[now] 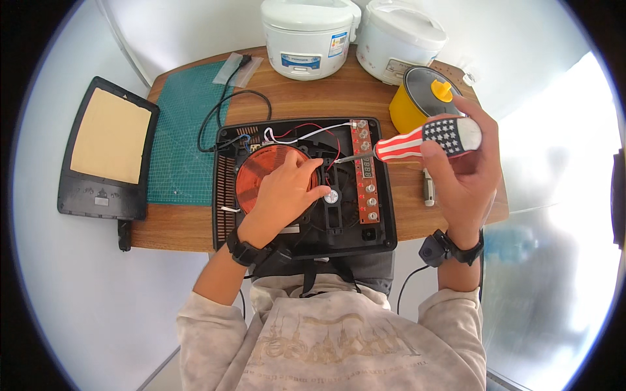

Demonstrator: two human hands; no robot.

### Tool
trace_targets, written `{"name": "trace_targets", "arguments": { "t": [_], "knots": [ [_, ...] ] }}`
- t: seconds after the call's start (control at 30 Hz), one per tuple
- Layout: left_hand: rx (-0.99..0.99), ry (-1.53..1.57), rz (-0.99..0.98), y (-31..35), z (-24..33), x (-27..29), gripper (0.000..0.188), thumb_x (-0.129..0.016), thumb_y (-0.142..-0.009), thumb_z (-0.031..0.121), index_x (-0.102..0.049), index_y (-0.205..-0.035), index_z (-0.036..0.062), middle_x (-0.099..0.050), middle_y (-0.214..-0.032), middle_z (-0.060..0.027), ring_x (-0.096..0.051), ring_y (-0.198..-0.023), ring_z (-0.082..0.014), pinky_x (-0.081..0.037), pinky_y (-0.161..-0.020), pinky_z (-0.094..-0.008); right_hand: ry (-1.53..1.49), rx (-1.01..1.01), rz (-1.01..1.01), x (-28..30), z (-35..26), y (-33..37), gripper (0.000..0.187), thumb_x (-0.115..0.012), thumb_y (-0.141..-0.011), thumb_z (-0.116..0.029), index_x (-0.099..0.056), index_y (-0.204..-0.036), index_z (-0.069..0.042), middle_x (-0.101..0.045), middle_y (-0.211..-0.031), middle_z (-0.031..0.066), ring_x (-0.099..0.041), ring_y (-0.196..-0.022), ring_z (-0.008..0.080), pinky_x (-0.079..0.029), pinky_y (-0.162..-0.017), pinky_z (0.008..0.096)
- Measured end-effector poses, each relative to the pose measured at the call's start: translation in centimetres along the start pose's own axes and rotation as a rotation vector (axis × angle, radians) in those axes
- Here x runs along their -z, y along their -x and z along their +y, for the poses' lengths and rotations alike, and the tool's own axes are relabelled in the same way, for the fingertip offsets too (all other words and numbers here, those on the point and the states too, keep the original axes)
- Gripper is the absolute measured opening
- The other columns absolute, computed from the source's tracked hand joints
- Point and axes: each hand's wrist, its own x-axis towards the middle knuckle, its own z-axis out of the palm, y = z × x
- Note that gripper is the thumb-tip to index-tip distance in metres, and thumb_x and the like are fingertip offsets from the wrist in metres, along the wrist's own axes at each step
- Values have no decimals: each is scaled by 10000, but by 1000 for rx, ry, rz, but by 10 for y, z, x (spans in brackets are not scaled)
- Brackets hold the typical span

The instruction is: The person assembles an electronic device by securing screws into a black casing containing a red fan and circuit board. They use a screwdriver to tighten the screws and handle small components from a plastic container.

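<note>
My right hand [460, 166] is closed round the handle of a screwdriver [407, 143], which has red and white stripes and a dark part with white stars. Its metal shaft points left, the tip at a narrow black bracket [333, 210] inside an opened induction cooker [303, 244]. Over the round copper coil [255, 176] lies my left hand [285, 186], fingers apart, index fingertip and thumb reaching to the bracket near the screwdriver tip. A small white round part [332, 196] sits by the thumb. To the right runs a reddish-brown circuit board [364, 173] with a digit display and several buttons.
Two white rice cookers [306, 42] stand at the back, beside a yellow pot [405, 111] with a dark lid. A green cutting mat [176, 156] lies left, partly under a black panel [104, 140]. A black power cord [222, 104] loops behind the cooker. A grey-handled tool [428, 189] lies right.
</note>
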Motion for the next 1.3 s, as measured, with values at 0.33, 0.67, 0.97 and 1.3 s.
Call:
{"name": "trace_targets", "arguments": {
  "t": [0.33,0.67,0.97,1.3],
  "knots": [
    [9,-68,-72,-8,-1,1,685,-792,-815,502,-611,-1385,169,-530,-1177,-113,-675,-1004,-339,-577,-796,-474,120,67,-57,-16,13,-10,544,-837,-826,-85,-604,-1314,-30,-693,-960,56,-702,-823,88,-604,-731,240],
    [17,-86,-84,-10,0,3,696,-798,-800,520,-619,-1384,188,-539,-1170,-104,-681,-991,-346,-578,-794,-475,287,97,-171,-39,31,-15,521,-832,-838,-159,-605,-1298,-69,-669,-896,63,-672,-699,136,-566,-658,263],
    [12,-88,-75,-9,1,4,702,-799,-800,530,-622,-1387,187,-546,-1172,-103,-690,-967,-340,-584,-778,-465,289,126,-208,-47,41,-14,511,-821,-853,-169,-590,-1298,-72,-656,-897,73,-648,-668,147,-543,-636,278],
    [-29,-73,-50,-8,-2,2,694,-810,-793,496,-611,-1386,192,-547,-1186,-136,-709,-925,-357,-589,-753,-467,300,132,-236,-53,43,-12,521,-821,-852,-180,-585,-1303,-66,-675,-1001,109,-672,-725,217,-564,-664,315]
  ]
}}
